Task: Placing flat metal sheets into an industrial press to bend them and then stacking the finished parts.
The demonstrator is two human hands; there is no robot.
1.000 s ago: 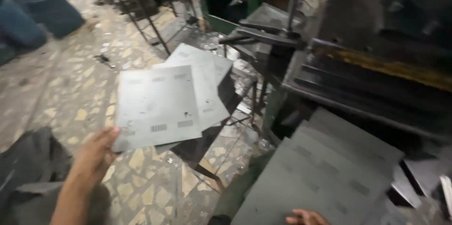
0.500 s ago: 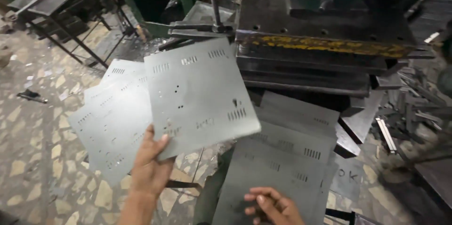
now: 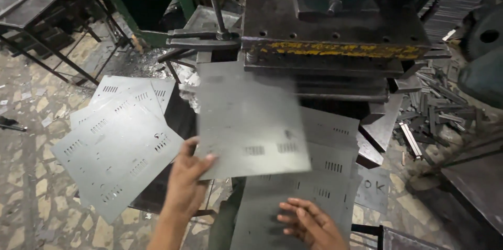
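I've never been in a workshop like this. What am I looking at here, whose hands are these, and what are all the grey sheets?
The picture comes from a camera worn on a person's head, looking down, so the two bare hands at the bottom are that person's own. The left hand grips one thin grey metal sheet by its lower corner and holds it up towards the heavy press, a dark machine with worn yellow paint along its front bar. The sheet looks blurred, so it is likely moving. The right hand rests open on a stack of similar sheets below the press. More sheets with rows of small punched slots lie in a pile on the left. Narrow metal strips lie scattered on the right.
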